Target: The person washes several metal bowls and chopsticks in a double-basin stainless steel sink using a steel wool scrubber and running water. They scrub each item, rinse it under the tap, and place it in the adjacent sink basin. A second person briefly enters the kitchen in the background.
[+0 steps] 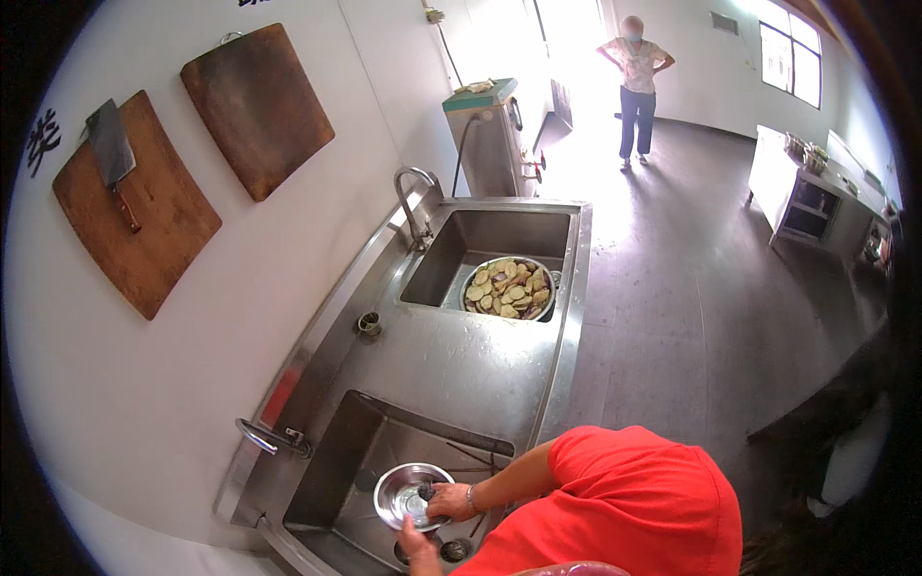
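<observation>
A shiny metal bowl [389,497] is tilted in the near basin of a stainless steel sink [338,461]. My left hand [418,541] grips the bowl's lower rim, its thumb pointing up and its forearm cut off by the picture's bottom edge. With a bracelet at the wrist, my right hand [450,502] reaches into the bowl from the right and presses a dark scrubbing pad [426,492] against its inside. Only part of the pad shows past the fingers. Beside the bowl lies a round dark piece [366,480], too small to identify. Thin dark sticks [468,455] lie in the basin.
Curved faucets [259,435] stand along the wall side. A large bowl of sliced vegetables [509,288] sits in the far basin; a small cup [369,322] stands between basins. Cutting boards [257,108] and a cleaver [112,144] hang left. A person [637,72] stands beyond a metal cabinet [490,144].
</observation>
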### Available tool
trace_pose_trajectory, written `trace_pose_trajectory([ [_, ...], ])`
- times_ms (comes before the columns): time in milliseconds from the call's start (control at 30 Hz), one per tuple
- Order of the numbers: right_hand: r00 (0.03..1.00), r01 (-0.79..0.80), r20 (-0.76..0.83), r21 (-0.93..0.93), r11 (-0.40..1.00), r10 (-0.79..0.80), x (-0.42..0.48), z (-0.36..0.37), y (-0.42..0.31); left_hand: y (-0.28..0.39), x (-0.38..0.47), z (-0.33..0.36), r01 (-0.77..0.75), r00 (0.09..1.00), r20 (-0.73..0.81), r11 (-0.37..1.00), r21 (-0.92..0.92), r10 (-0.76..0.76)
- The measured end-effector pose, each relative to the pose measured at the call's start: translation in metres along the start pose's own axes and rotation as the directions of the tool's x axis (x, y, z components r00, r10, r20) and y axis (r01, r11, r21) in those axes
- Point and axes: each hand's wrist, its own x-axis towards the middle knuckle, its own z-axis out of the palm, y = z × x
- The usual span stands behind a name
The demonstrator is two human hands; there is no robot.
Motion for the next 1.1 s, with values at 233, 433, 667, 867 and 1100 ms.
trace_pose_trajectory([
  [233, 0.910, 0.361, -0.157, -0.156, 0.920, -0.384, -0.012, 0.006, 0.020, 0.007, 0.003, -0.018, -0.003, 0.989, 0.144, 0.983, 0.185, -0.024],
  [433, 0.939, -0.048, -0.324, 0.217, 0.975, 0.118, 0.008, 0.016, -0.018, -0.001, 0.005, 0.012, -0.074, 0.987, -0.098, 0.889, 0.452, 0.131],
  [667, 0.982, 0.163, -0.100, 0.021, 0.986, -0.160, -0.012, 0.016, 0.015, 0.002, 0.016, -0.024, 0.020, 0.997, 0.065, 0.978, 0.206, -0.034],
  [867, 0.890, 0.221, -0.399, -0.044, 0.974, -0.220, -0.016, 0.032, 0.005, -0.008, 0.001, 0.002, -0.020, 0.999, -0.034, 0.974, 0.224, 0.028],
  [1100, 0.970, -0.223, -0.017, 0.347, 0.911, 0.243, 0.006, -0.024, -0.044, 0.016, -0.031, 0.029, 0.116, 0.992, -0.061, 0.993, 0.025, -0.114],
])
